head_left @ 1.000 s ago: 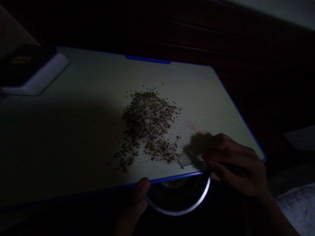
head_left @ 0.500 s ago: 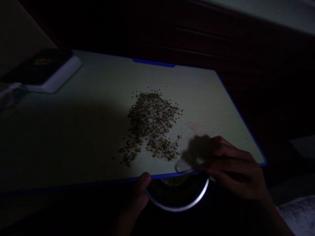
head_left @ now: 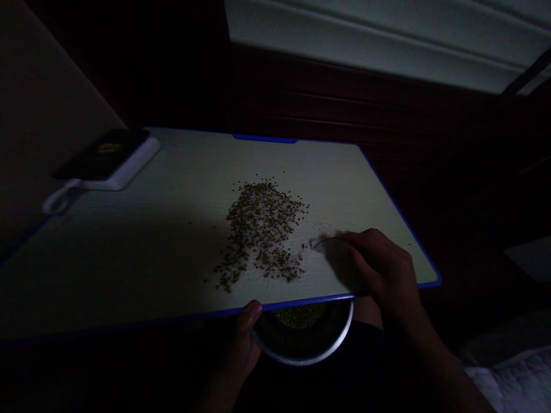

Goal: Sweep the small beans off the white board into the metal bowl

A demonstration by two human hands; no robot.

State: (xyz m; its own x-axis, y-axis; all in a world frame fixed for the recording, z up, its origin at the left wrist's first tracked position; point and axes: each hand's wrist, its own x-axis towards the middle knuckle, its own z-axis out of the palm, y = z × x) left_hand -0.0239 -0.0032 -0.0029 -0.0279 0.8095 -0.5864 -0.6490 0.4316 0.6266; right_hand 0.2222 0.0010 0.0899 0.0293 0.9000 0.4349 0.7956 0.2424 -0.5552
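A loose pile of small green beans [head_left: 262, 221], mixed with pale bits, lies on the light folding table [head_left: 336, 172] with a blue edge. My right hand [head_left: 383, 267] is closed on the handle of a spoon [head_left: 317, 243], whose head rests on the tabletop just right of the pile. Below the front edge is a metal-rimmed bowl [head_left: 307, 361] with green beans in it, partly hidden by the table. My left hand [head_left: 247, 344] grips the bowl at its left rim, thumb up at the table edge; its other fingers are hidden in the dark.
A dark-topped white device [head_left: 112, 160] with a white loop strap [head_left: 60, 198] stands at the table's back left. A thin pale smear of grains [head_left: 325, 228] lies near the spoon. Dark red furniture [head_left: 344, 115] rises behind. Light patterned fabric [head_left: 516, 378] shows at lower right. The light is dim.
My right hand has moved with the spoon from the front edge, above the bowl, up onto the tabletop near the pile. The left hand stays by the bowl. The view has tilted upward.
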